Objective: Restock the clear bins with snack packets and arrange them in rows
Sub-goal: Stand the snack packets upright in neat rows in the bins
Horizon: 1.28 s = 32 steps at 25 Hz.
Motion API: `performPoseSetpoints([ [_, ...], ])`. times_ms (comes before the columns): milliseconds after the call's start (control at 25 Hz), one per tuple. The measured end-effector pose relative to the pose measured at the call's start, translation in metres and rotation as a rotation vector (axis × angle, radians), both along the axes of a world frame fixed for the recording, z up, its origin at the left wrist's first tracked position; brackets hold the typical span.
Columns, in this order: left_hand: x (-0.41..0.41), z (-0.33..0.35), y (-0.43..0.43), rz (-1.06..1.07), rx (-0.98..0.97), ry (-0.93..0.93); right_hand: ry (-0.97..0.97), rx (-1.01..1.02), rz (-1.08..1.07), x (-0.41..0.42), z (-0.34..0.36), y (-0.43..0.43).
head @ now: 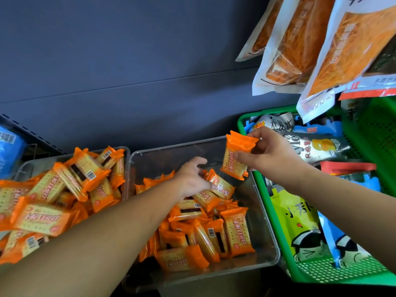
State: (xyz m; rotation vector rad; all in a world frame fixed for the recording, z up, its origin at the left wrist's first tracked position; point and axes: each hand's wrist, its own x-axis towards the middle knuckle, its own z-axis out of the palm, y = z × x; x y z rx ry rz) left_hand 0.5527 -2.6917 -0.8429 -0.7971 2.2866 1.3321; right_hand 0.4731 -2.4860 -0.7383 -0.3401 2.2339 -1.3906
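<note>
Two clear bins stand side by side on a shelf. The left clear bin (pixel 126 153) is heaped with orange cracker packets (pixel 70 185). The middle clear bin (pixel 265 230) holds a looser pile of the same packets (pixel 205 234), with its back part bare. My left hand (pixel 194 176) reaches into this bin and grips a packet (pixel 221 186) at the top of the pile. My right hand (pixel 272 153) pinches another orange packet (pixel 236 156) upright above the bin's right rim.
A green plastic basket (pixel 270 202) with mixed snack bags stands to the right, touching the middle bin. Large orange-printed bags (pixel 317 48) hang above it. A dark back wall (pixel 128 71) rises behind the bins. A blue pack (pixel 9 151) sits at far left.
</note>
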Motion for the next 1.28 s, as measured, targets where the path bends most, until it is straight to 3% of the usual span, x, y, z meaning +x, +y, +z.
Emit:
performPoseSetpoints([
  [160, 0.007, 0.018, 0.004, -0.088, -0.019, -0.011, -0.033, -0.023, 0.002, -0.005, -0.004, 0.001],
  [280, 0.016, 0.045, -0.001, -0.038, -0.094, 0.062, -0.034, -0.008, 0.014, -0.009, -0.004, 0.002],
  [560, 0.057, 0.108, -0.044, 0.087, -0.174, 0.191, 0.168, 0.208, 0.232, -0.002, -0.001, -0.028],
  [800, 0.067, 0.095, -0.054, 0.053, -0.125, 0.21, 0.547, 0.673, 0.377, -0.021, -0.027, -0.044],
  [960, 0.054, 0.09, -0.062, 0.023, -0.087, 0.217, 0.726, 0.822, 0.439, -0.035, -0.041, -0.047],
  [1280, 0.033, 0.082, -0.049, 0.047, -0.003, 0.244, 0.726, 0.822, 0.379, -0.035, -0.057, -0.051],
])
